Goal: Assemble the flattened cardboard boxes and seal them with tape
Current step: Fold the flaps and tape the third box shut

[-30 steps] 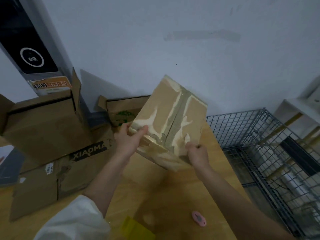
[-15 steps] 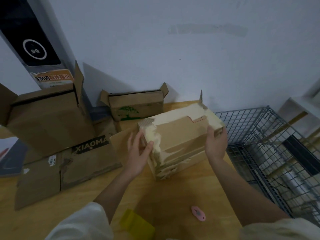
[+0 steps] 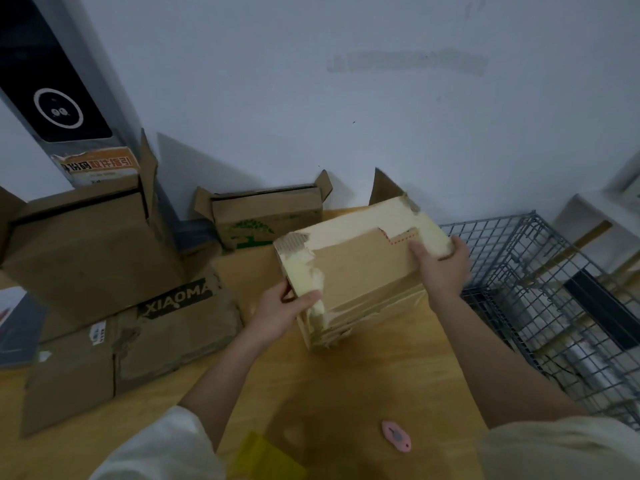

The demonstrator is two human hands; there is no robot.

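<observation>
Box (image 3: 363,271), held aloft taped-seam-up a second ago, now rests on worktop (image 3: 346,393), left hand (image 3: 284,306) and right hand (image 3: 441,268) gripping its ends; bottom seal judged complete.

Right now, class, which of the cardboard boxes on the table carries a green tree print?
The small open box standing against the wall, behind the taped box held by both hands. The flattened box bears black lettering; the others show no green tree.
</observation>
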